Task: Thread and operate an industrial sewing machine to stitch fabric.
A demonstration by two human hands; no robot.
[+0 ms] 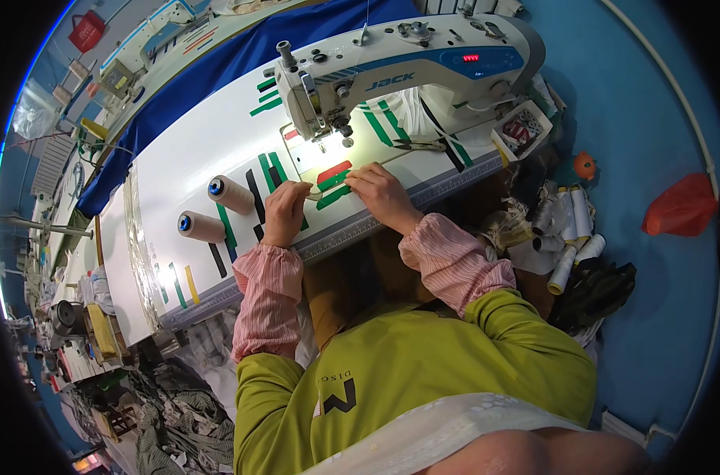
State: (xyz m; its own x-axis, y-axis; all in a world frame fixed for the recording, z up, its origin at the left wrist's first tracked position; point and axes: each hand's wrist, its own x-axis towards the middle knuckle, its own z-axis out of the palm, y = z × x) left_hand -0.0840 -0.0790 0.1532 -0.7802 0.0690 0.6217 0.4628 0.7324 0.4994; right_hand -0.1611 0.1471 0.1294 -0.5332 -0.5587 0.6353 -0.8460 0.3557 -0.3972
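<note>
– Well, which step was in hand?
– Probably aligning: the green strip (334, 182) lay just beside the red strip (333, 171), in front of the sewing machine (407, 75). Right hand (384, 196) appeared pinched on its right end; left hand (285, 212) sat near the other, grip not determinable.
– And the next move?
– Judged to call for level edges.
– Surroundings?
– White table (182, 170) bore two thread cones (232, 195); blue wall (621, 134) stood at right.

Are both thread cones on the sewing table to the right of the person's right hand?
No, both thread cones are on the table to the left of the left hand.
</note>
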